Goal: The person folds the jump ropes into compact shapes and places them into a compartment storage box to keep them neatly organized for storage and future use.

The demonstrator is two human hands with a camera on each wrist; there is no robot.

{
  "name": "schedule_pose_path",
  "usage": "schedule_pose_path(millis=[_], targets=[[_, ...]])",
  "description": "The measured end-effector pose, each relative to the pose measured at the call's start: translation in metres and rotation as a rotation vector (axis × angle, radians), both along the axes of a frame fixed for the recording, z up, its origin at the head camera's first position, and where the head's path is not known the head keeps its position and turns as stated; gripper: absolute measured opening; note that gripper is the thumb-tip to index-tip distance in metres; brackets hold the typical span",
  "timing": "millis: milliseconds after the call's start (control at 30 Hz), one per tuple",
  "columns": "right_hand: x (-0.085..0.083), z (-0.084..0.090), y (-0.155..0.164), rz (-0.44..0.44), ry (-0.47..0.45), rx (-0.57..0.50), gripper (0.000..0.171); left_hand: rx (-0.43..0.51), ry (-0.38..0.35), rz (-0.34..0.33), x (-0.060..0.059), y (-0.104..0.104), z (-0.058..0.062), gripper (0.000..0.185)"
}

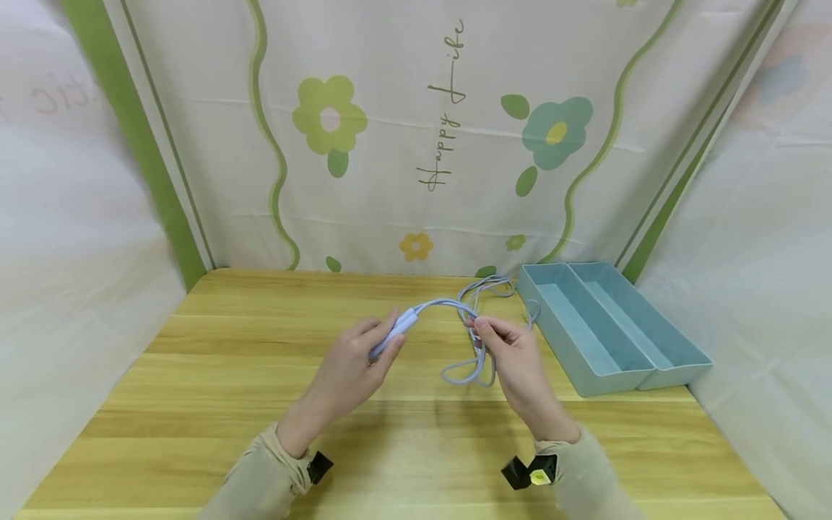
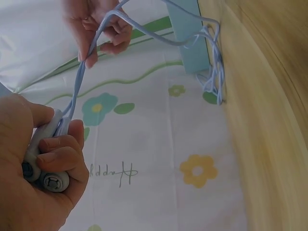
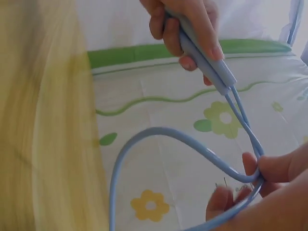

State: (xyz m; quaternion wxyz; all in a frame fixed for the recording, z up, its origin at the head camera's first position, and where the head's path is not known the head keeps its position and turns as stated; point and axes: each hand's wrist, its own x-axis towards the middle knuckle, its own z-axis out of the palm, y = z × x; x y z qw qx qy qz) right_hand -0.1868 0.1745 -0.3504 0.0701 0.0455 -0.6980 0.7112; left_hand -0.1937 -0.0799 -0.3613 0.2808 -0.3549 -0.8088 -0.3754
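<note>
Fingers of the left hand (image 1: 351,365) curl round the two pale blue handles (image 1: 393,334) of a skipping rope, held side by side above the bench (image 1: 195,375); in the left wrist view the handles' round end caps (image 2: 54,182) show beside the curled fingers (image 2: 60,149). Fingers of the right hand (image 1: 513,357) pinch the blue rope (image 1: 468,318) a little right of the handles, both strands gathered between thumb and fingertips (image 3: 250,166). Largest is the wooden bench, backed by a flowered cloth (image 1: 422,130) at the far side. At far right on the bench lies a blue tray (image 1: 676,361) with two long compartments. From the right hand one loop of rope hangs down near the bench, and more of it trails far and right to a loose heap just left of the tray.
</note>
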Motion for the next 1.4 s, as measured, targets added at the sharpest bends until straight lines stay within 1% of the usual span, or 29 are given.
schedule_pose_path(millis=[67, 133, 233, 400, 500, 600, 733, 900, 1033, 1100, 1200, 1267, 1400], targets=[[0.001, -0.001, -0.002, -0.01, -0.016, 0.036, 0.033, 0.003, -0.005, -0.001, 0.0, 0.0, 0.0, 0.04], [0.002, -0.002, -0.002, -0.012, -0.015, 0.095, 0.03, 0.017, -0.015, -0.005, 0.0, 0.0, 0.001, 0.04], [0.003, -0.002, -0.003, 0.014, -0.005, 0.176, 0.028, 0.038, -0.021, -0.006, 0.0, -0.001, 0.002, 0.04], [0.003, -0.002, -0.004, 0.063, 0.032, 0.248, 0.026, 0.038, -0.002, -0.013, -0.001, -0.002, 0.002, 0.04], [0.002, -0.002, -0.004, 0.094, 0.055, 0.261, 0.027, 0.037, -0.005, -0.025, -0.003, 0.0, 0.0, 0.04], [0.002, -0.001, -0.005, 0.132, 0.049, 0.217, 0.029, 0.053, -0.015, -0.047, -0.003, 0.002, -0.002, 0.04], [0.003, 0.0, -0.006, 0.202, 0.013, 0.103, 0.032, 0.074, -0.034, -0.088, -0.003, 0.007, -0.005, 0.041], [0.004, -0.001, -0.006, 0.291, -0.009, -0.029, 0.032, 0.091, -0.05, -0.13, -0.001, 0.014, -0.01, 0.042], [0.005, -0.001, -0.008, 0.312, -0.032, -0.129, 0.031, 0.104, -0.053, -0.15, -0.002, 0.017, -0.014, 0.041], [0.005, -0.002, -0.009, 0.315, -0.037, -0.173, 0.028, 0.105, -0.068, -0.159, -0.002, 0.018, -0.016, 0.041], [0.005, -0.002, -0.012, 0.324, -0.032, -0.22, 0.023, 0.084, -0.1, -0.152, -0.001, 0.019, -0.019, 0.043], [0.006, -0.004, -0.014, 0.33, -0.034, -0.249, 0.019, 0.064, -0.109, -0.141, 0.0, 0.02, -0.02, 0.045], [0.007, -0.006, -0.017, 0.345, -0.052, -0.3, 0.019, 0.024, -0.087, -0.115, 0.002, 0.02, -0.02, 0.05]])
